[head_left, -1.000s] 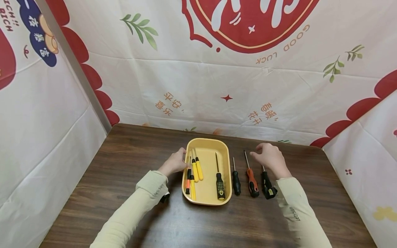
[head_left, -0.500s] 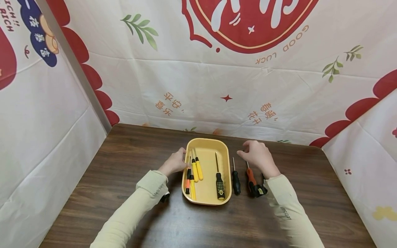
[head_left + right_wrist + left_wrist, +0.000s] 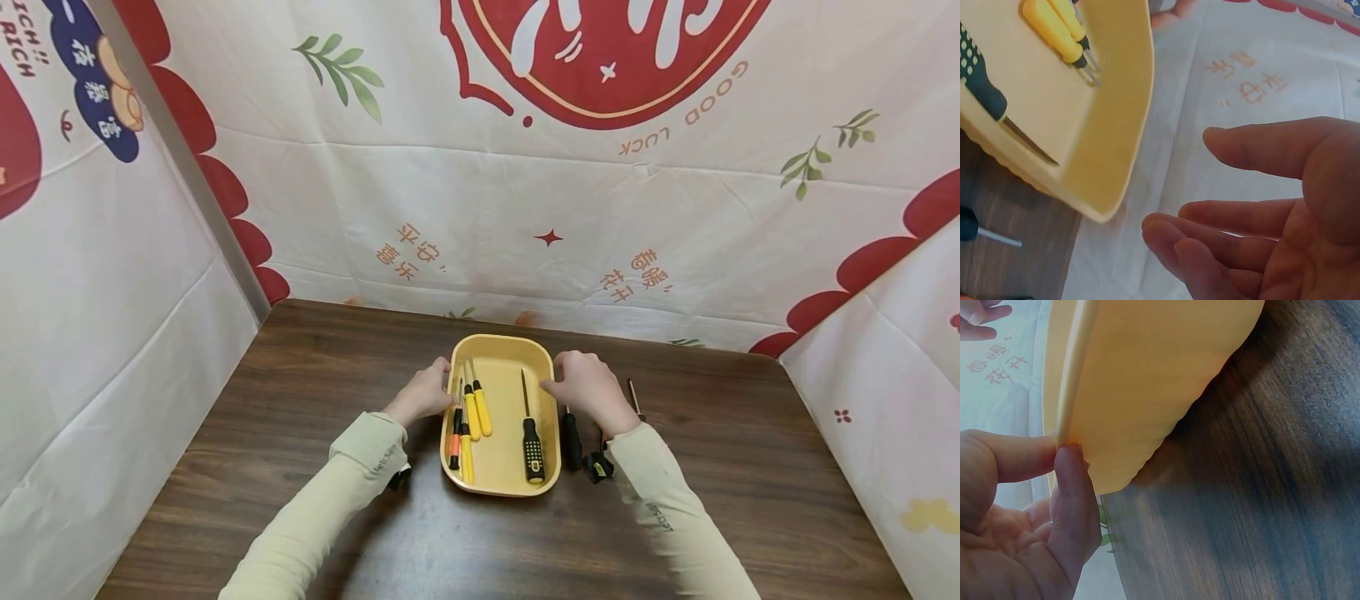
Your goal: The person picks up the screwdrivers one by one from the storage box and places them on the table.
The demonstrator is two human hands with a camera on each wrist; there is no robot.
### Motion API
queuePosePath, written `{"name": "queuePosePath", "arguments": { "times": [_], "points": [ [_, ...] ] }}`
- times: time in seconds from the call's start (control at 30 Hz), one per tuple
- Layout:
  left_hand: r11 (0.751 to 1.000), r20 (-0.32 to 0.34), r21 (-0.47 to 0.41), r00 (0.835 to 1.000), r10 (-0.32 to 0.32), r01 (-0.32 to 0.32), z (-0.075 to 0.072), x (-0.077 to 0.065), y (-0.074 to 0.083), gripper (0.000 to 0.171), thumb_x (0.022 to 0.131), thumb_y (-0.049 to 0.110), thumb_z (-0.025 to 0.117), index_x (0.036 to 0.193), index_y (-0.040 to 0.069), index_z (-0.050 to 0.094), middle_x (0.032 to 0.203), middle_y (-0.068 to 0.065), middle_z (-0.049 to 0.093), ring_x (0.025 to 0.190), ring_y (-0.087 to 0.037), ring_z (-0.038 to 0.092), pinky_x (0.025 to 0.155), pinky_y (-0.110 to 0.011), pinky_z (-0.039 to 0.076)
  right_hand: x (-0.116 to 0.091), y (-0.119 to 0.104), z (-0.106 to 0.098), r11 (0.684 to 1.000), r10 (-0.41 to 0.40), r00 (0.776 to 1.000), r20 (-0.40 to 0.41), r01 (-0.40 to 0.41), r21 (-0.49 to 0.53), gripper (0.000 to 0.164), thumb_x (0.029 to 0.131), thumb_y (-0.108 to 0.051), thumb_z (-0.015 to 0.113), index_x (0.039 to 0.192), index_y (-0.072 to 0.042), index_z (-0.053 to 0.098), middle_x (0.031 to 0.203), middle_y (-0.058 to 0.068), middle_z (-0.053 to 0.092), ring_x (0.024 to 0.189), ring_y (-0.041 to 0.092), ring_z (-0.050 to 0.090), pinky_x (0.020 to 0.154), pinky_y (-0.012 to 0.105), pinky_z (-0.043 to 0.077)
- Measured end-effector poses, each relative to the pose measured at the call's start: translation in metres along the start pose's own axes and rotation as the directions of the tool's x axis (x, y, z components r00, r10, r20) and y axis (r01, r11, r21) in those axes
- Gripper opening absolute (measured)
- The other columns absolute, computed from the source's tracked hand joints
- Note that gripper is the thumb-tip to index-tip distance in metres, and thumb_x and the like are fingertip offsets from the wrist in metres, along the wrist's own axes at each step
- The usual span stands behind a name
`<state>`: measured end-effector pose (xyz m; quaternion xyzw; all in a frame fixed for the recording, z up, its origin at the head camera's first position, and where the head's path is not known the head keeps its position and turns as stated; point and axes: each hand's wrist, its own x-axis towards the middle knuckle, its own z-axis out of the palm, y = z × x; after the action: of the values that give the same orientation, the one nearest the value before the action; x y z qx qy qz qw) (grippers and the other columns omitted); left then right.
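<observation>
A yellow tray (image 3: 504, 367) stands on the table. My left hand (image 3: 424, 390) pinches its left rim between thumb and fingers, as the left wrist view (image 3: 1069, 447) also shows. Beside the right rim, my right hand (image 3: 588, 385) has its thumb and fingers spread, with a gap to the tray in the right wrist view (image 3: 1260, 206). Inside lie a screwdriver with a black, yellow-dotted handle (image 3: 533, 450), several yellow-handled screwdrivers (image 3: 482, 414) and an orange-and-black one (image 3: 454, 442) along the left wall.
Right of the tray lies a black-handled screwdriver (image 3: 572, 443), partly under the right hand. Another screwdriver's shaft (image 3: 634, 398) shows past the right wrist, its handle hidden by the sleeve. The wooden table (image 3: 352, 350) meets a printed cloth (image 3: 480, 208) behind.
My right hand has moved left, from above the rightmost screwdriver, across the orange-handled one, to the tray's right rim. The left hand and tray have stayed put.
</observation>
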<state>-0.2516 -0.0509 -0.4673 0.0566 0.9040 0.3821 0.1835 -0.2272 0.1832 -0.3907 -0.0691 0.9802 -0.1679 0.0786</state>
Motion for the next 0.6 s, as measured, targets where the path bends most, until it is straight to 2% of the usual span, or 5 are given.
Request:
{"name": "queuePosePath", "arguments": {
  "times": [0.23, 0.27, 0.33, 0.47, 0.6],
  "points": [
    [1.0, 0.006, -0.001, 1.0, -0.012, 0.012, 0.0, 0.001, -0.001, 0.047, 0.079, 0.004, 0.065, 0.119, 0.003, 0.042, 0.084, -0.012, 0.056, 0.071, -0.02, 0.055, 0.061, -0.028, 0.046, 0.005, -0.009, 0.014, 0.999, -0.021, 0.999, 0.029, 0.022, -0.036, 0.026, 0.08, -0.027, 0.064, 0.089, -0.002, 0.063, 0.073, 0.01, 0.059, 0.052, 0.015, 0.048, 0.049, 0.028, 0.037],
    [1.0, 0.008, -0.002, 1.0, -0.01, 0.01, 0.0, 0.001, -0.002, 0.047, 0.079, 0.004, 0.065, 0.119, 0.003, 0.041, 0.084, -0.012, 0.057, 0.071, -0.02, 0.055, 0.061, -0.028, 0.046, 0.006, -0.01, 0.016, 0.999, -0.024, 0.999, 0.025, 0.025, -0.036, 0.025, 0.079, -0.027, 0.065, 0.087, -0.003, 0.062, 0.071, 0.007, 0.057, 0.052, 0.014, 0.046, 0.048, 0.028, 0.036],
    [1.0, 0.01, -0.009, 1.0, -0.01, 0.01, 0.001, 0.001, -0.002, 0.047, 0.079, 0.004, 0.065, 0.119, 0.003, 0.041, 0.084, -0.012, 0.057, 0.07, -0.019, 0.055, 0.061, -0.028, 0.047, 0.008, -0.013, 0.021, 0.999, -0.021, 0.999, 0.03, 0.022, -0.031, 0.024, 0.079, -0.027, 0.066, 0.073, -0.006, 0.056, 0.059, 0.002, 0.046, 0.048, 0.013, 0.04, 0.045, 0.026, 0.032],
    [1.0, 0.007, -0.011, 1.0, -0.011, 0.011, 0.001, 0.002, -0.002, 0.047, 0.079, 0.004, 0.066, 0.119, 0.003, 0.042, 0.084, -0.012, 0.057, 0.069, -0.019, 0.056, 0.061, -0.028, 0.047, 0.01, -0.017, 0.027, 1.0, -0.003, 0.999, 0.054, 0.004, -0.024, 0.041, 0.078, -0.027, 0.067, 0.056, -0.014, 0.035, 0.051, -0.004, 0.025, 0.043, 0.01, 0.026, 0.042, 0.023, 0.023],
    [1.0, -0.001, 0.002, 1.0, -0.009, 0.009, 0.001, 0.002, -0.001, 0.047, 0.079, 0.005, 0.066, 0.118, 0.003, 0.042, 0.084, -0.012, 0.057, 0.07, -0.02, 0.055, 0.061, -0.028, 0.046, 0.012, -0.02, 0.032, 0.999, 0.028, 0.995, 0.095, -0.025, -0.032, 0.044, 0.078, -0.026, 0.066, 0.052, -0.015, 0.032, 0.048, -0.005, 0.024, 0.041, 0.009, 0.025, 0.04, 0.023, 0.024]
  ]
}}
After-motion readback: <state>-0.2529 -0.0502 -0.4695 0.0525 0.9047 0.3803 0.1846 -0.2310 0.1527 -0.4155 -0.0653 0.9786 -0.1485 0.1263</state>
